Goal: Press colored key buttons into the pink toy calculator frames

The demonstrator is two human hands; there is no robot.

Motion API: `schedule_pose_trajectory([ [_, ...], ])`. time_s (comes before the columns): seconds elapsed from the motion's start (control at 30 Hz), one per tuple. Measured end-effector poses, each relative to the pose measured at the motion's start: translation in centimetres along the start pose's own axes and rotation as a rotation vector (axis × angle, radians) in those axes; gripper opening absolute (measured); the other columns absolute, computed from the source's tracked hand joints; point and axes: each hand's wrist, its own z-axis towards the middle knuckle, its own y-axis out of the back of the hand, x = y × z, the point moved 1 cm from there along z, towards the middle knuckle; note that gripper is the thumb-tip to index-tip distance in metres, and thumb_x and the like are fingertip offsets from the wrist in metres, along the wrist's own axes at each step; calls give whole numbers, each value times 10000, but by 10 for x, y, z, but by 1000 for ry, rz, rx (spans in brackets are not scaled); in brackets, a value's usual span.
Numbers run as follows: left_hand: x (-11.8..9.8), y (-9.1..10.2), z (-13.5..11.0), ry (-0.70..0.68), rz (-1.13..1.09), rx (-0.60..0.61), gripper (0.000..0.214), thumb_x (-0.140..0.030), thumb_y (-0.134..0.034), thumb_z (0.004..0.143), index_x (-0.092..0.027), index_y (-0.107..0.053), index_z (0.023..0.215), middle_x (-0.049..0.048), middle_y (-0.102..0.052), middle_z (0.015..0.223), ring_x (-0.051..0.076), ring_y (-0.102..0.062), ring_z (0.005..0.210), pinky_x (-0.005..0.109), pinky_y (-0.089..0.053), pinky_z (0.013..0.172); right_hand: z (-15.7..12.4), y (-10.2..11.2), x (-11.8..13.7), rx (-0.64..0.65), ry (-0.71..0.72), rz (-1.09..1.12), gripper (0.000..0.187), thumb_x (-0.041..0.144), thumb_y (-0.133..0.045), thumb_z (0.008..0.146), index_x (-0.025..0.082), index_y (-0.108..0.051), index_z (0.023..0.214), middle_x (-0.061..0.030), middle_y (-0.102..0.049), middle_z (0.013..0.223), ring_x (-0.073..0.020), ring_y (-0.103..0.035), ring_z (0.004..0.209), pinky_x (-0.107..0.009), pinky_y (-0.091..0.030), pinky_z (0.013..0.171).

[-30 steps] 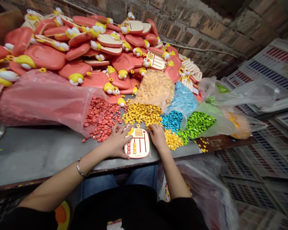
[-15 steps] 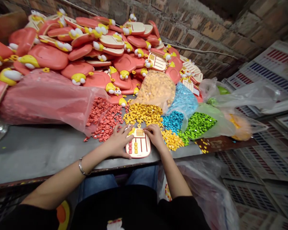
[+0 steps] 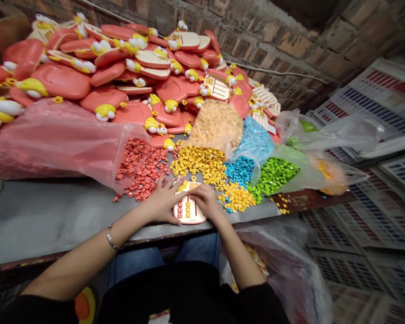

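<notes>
The board (image 3: 192,219) lies flat, face up, at the near edge of the grey table (image 3: 70,218), between both hands. It has a cream face, rounded corners and a thin red rim. A yellow loop (image 3: 193,178) projects from the far edge; a yellow-and-white ornament at the far left corner is partly hidden by fingers. Three red pieces (image 3: 180,209) form a column at the left; three yellow pieces (image 3: 188,209) form the adjacent column. A narrow red slot (image 3: 196,208) is visible to the right of these columns.

The left hand (image 3: 162,202) rests against the board's left side, fingers spread apart, thumb at the near left corner. The right hand (image 3: 207,201) covers the far right part, fingers bent and close together; whether the fingertips grip a piece cannot be told. Loose gold pieces (image 3: 202,162) lie just beyond the board.
</notes>
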Motion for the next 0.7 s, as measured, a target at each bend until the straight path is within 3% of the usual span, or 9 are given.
schedule_pose_trajectory([
  [0.1,2,-1,0,-12,5,-5,940,-665,-742,600,-240,-444,1384,179,-216,1569,419,-243,1390,654,-89,1084,1,-3,7,59,7,100,224,209,-654,861,265,-704,1071,-40,-714,976,-211,-610,964,-393,-462,905],
  [0.17,3,-2,0,-14,8,-11,920,-660,-743,600,-242,-461,1370,182,-220,1568,425,-243,1390,669,-97,1073,-4,5,7,93,-12,180,254,238,-637,874,269,-684,1122,-39,-716,1016,-203,-619,983,-380,-478,896],
  [0.23,4,-2,0,-12,14,-18,869,-666,-740,598,-231,-514,1316,187,-222,1566,432,-244,1388,673,-97,1069,-14,22,2,13,-78,215,217,260,-611,890,256,-693,1091,-49,-712,1018,-199,-629,963,-363,-495,860],
  [0.33,5,-3,0,-19,19,-19,840,-689,-719,602,-212,-548,1272,189,-216,1568,437,-249,1384,672,-96,1070,-31,53,-10,-256,-207,101,146,262,-578,901,231,-708,960,-60,-707,932,-204,-633,875,-355,-496,795],
  [0.37,5,-3,0,-22,18,-19,846,-693,-712,606,-211,-544,1280,187,-219,1567,438,-249,1384,670,-95,1072,-37,61,-15,-298,-228,40,136,253,-573,900,227,-703,928,-59,-701,903,-208,-628,859,-358,-490,787],
  [0.43,5,-3,0,-25,10,-18,861,-691,-706,611,-220,-530,1309,180,-226,1567,443,-245,1385,663,-89,1076,-47,70,-22,-249,-234,-75,110,231,-587,883,223,-693,909,-60,-683,885,-220,-617,867,-368,-479,794],
  [0.57,6,-4,-1,-12,-9,4,904,-674,-711,619,-251,-477,1382,176,-210,1573,449,-210,1400,662,-73,1075,-61,60,-31,-82,-247,-266,129,164,-593,851,220,-688,919,-76,-641,912,-245,-585,904,-389,-469,806],
  [0.7,5,-3,-1,-10,-15,19,953,-718,-709,605,-256,-456,1399,175,-169,1584,446,-162,1417,663,-70,1073,-59,46,-27,-180,-237,-256,176,158,-512,893,215,-674,929,-83,-607,902,-239,-567,889,-384,-475,796],
])
